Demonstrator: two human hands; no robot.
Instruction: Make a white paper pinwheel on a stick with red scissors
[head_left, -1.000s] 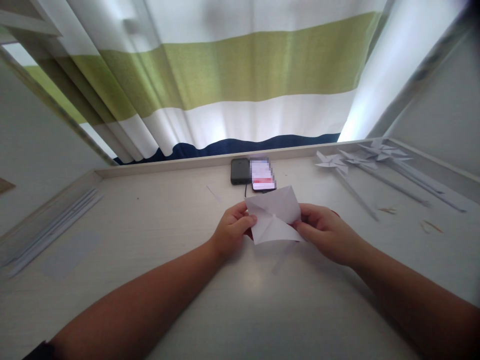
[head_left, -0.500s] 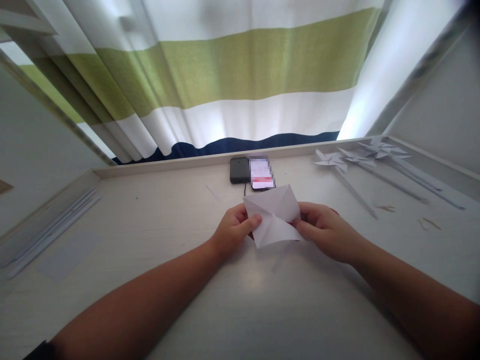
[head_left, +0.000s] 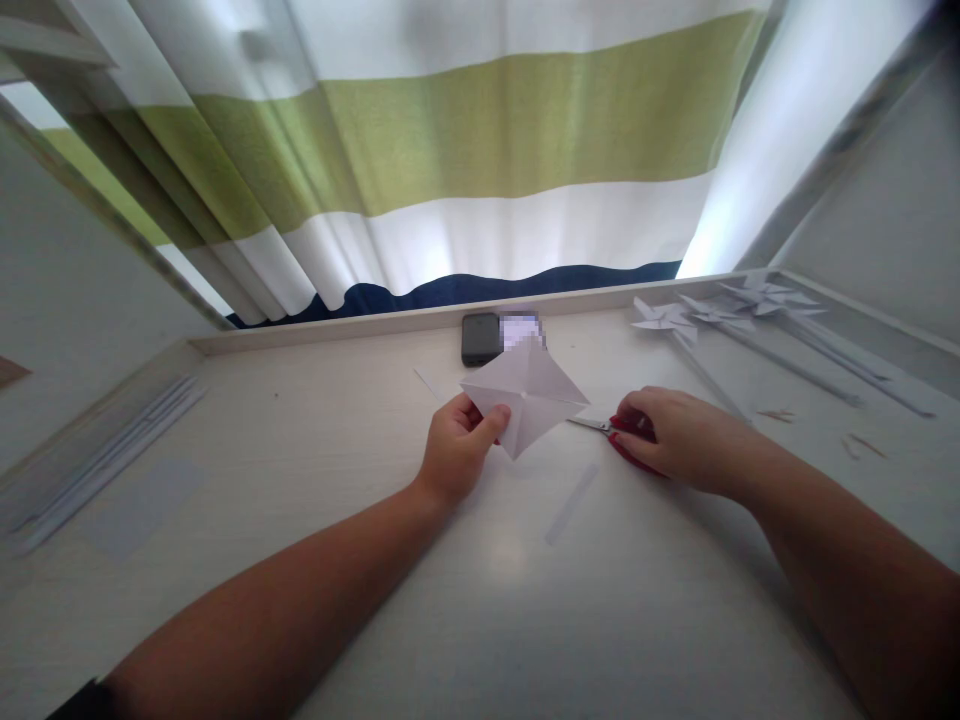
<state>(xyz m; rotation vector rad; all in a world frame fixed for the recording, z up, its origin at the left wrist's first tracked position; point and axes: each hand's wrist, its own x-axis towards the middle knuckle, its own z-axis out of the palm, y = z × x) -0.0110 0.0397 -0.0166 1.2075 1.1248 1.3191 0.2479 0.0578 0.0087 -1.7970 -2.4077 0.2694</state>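
A white paper square (head_left: 531,400) with diagonal crease lines is pinched near its lower left edge by my left hand (head_left: 459,450), thumb on top and fingers behind. The sheet is held above the table, one corner pointing away from me. To its right, my right hand (head_left: 679,435) is closed round the red handles of a pair of scissors (head_left: 596,425). Their metal blades point left, and the tips are hidden behind the paper's right corner. A thin paper strip (head_left: 571,505) lies on the table between the hands, nearer to me.
Several paper pinwheels (head_left: 665,320) on rolled sticks lie at the back right, with small wooden bits (head_left: 776,415) nearby. A black box-shaped device (head_left: 480,340) and a phone (head_left: 520,330) are behind the paper. Paper rolls (head_left: 112,455) and a flat sheet (head_left: 146,507) lie at left.
My right hand has let go of the paper, moved right and taken hold of the scissors. The paper, still in my left hand, has turned and shifted slightly away from me.
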